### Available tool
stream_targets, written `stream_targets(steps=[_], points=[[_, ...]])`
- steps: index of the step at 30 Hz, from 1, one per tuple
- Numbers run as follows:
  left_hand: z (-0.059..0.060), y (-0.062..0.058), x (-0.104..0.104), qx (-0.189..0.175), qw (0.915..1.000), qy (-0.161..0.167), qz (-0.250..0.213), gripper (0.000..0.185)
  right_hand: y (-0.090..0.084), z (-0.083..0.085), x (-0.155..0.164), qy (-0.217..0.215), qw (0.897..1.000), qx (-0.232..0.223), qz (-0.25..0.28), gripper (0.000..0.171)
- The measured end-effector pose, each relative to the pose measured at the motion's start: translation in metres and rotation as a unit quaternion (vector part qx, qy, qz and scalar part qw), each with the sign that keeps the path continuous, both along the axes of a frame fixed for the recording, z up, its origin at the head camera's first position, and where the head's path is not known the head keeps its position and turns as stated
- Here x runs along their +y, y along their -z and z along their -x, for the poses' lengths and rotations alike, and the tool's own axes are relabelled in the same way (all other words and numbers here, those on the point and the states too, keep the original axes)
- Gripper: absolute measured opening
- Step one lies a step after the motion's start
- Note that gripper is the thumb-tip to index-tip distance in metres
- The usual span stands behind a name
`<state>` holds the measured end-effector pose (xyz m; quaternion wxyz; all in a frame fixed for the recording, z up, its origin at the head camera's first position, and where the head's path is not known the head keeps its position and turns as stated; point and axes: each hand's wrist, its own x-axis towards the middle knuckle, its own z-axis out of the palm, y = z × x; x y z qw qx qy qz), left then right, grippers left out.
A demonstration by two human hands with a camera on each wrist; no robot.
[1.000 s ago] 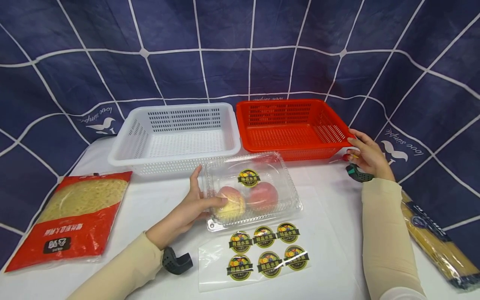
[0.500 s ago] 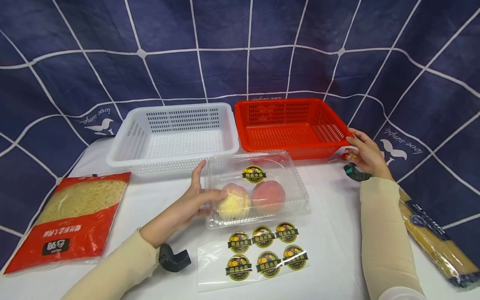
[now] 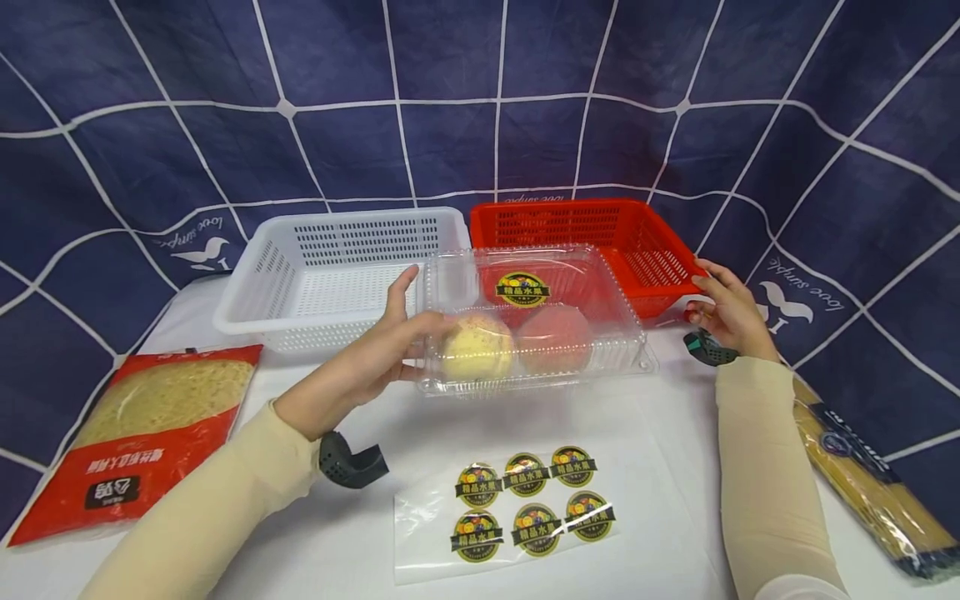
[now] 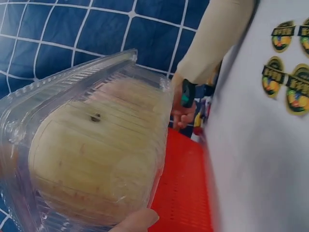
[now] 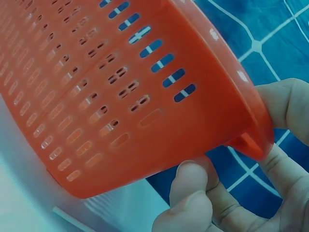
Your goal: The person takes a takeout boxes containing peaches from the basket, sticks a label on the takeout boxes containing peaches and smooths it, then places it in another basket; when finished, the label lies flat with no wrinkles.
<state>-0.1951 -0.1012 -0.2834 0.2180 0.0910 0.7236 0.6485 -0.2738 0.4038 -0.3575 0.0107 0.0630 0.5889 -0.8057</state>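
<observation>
My left hand [image 3: 360, 362] grips the left end of a clear plastic fruit box [image 3: 581, 287], which is raised off the table in front of the red basket. Through the lid show a yellowish fruit [image 3: 477, 350] and a pinkish-red fruit [image 3: 555, 337]; a round black-and-gold label [image 3: 522, 289] is on top. The left wrist view shows the yellowish fruit [image 4: 91, 159] close up, with a fingertip [image 4: 140, 220] below it. My right hand [image 3: 731, 312] holds the right-hand rim of the red basket [image 3: 656, 250]. In the right wrist view its fingers [image 5: 285, 106] pinch the rim.
A white basket [image 3: 300, 325] stands left of the red one. In front lies a clear sheet [image 3: 423, 517] with several round labels. A red food packet [image 3: 161, 442] lies at left, a bag of spaghetti [image 3: 862, 467] at right. A dark blue checked cloth [image 3: 450, 75] hangs behind.
My left hand has lifted the fruit box off the table and moved it forward and slightly right, so it now overlaps the red basket in view. My right hand stays at the basket's rim.
</observation>
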Motion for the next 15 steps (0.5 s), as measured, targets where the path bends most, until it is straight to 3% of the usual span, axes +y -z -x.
stream_targets(steps=[8,15], points=[[0.030,-0.017,0.020,0.002,0.9997,-0.023,-0.010,0.104,0.000,-0.002,-0.002,0.012,1.000,-0.001,-0.008,0.024],[0.060,-0.019,0.042,-0.001,0.9981,-0.051,-0.034,0.098,-0.002,-0.002,-0.004,0.018,1.000,-0.012,-0.019,0.023]])
